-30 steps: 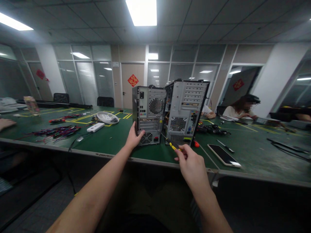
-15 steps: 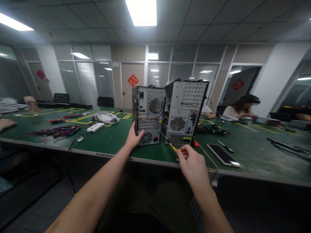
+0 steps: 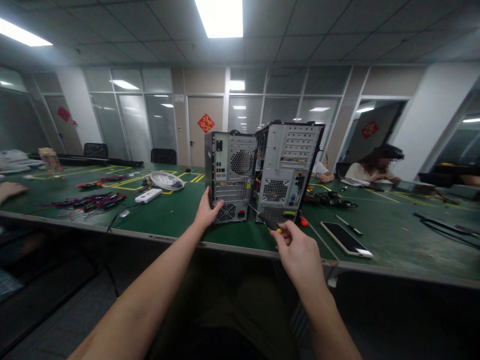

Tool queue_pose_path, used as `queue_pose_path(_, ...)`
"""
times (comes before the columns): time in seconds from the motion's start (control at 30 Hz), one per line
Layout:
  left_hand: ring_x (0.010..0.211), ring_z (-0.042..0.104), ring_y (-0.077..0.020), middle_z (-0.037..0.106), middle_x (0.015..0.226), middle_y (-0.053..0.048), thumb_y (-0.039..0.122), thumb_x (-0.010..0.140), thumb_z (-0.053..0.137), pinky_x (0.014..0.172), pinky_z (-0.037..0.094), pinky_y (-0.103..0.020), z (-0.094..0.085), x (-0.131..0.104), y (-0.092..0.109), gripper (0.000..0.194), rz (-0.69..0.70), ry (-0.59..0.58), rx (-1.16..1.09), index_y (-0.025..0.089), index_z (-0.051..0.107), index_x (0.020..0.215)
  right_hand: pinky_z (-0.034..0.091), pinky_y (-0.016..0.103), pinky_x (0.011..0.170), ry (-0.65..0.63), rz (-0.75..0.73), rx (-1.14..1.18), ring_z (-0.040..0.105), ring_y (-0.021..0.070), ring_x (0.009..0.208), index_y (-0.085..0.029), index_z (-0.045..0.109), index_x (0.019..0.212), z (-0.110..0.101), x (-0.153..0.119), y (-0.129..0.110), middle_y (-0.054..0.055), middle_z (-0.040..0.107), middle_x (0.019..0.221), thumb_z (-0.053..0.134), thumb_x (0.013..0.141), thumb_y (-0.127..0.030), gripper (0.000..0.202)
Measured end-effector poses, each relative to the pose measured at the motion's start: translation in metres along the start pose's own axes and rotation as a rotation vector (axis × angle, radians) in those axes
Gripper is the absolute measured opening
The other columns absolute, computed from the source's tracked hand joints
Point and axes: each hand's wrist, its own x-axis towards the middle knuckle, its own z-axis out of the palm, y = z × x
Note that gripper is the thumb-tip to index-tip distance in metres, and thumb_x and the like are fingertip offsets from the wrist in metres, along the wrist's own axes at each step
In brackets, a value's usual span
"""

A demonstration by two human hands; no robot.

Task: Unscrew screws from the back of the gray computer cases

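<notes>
Two computer cases stand upright side by side on the green table, their back panels facing me. My left hand (image 3: 206, 212) is against the lower left corner of the smaller case (image 3: 231, 192), thumb on its back panel and fingers along its side. My right hand (image 3: 296, 245) pinches the handle end of a black and yellow screwdriver (image 3: 269, 221). The screwdriver's shaft points up and left to the smaller case's lower right edge. The taller case (image 3: 287, 172) is just behind the screwdriver, to the right.
On the green table (image 3: 240, 236) lie a phone (image 3: 345, 239), a thin tool (image 3: 348, 225), black cables (image 3: 330, 198), bundled wires (image 3: 90, 204), a white power strip (image 3: 148, 195) and a round white grille (image 3: 167, 180). A person (image 3: 375, 167) sits at the far right; another's hand (image 3: 13, 189) rests at the left.
The screwdriver's handle has turned in my right hand, showing more black and less yellow. My left hand keeps its place on the smaller case. The view has shifted slightly.
</notes>
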Motion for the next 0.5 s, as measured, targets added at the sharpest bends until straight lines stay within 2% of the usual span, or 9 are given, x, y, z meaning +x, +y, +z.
queue_pose_path(0.17,0.153,0.041,-0.0340,0.046,0.162,-0.017,0.058,0.089,0.069,0.128,0.030,-0.055,0.0005,0.0001,-0.0010,0.089,-0.009,0.004,-0.006,0.020,0.033,0.162,0.045,0.029,0.057,-0.045,0.075,0.149,0.069,0.0191,0.053,-0.025,0.058,0.083,0.0037,0.0020,0.0001,0.000,0.071,0.069,0.060,0.096,-0.044,0.023)
queue_pose_path(0.33,0.154,0.039,-0.0343,0.044,0.163,-0.017,0.059,0.090,0.068,0.129,0.029,-0.054,0.0008,-0.0001,-0.0002,0.089,-0.017,-0.001,-0.009,0.020,0.033,0.162,0.044,0.029,0.061,0.005,-0.028,0.005,0.068,0.0201,0.063,-0.026,0.061,0.089,0.0019,0.0012,-0.0010,-0.001,0.069,0.070,0.066,0.091,-0.036,0.011)
queue_pose_path(0.5,0.154,0.039,-0.0346,0.044,0.163,-0.019,0.058,0.090,0.068,0.129,0.029,-0.054,0.0001,-0.0004,0.0014,0.089,-0.011,-0.002,0.005,0.018,0.033,0.162,0.042,0.028,0.062,-0.028,-0.046,-0.086,0.067,0.0200,0.066,-0.026,0.062,0.092,-0.0023,0.0025,-0.0010,-0.001,0.070,0.073,0.067,0.087,-0.030,0.008)
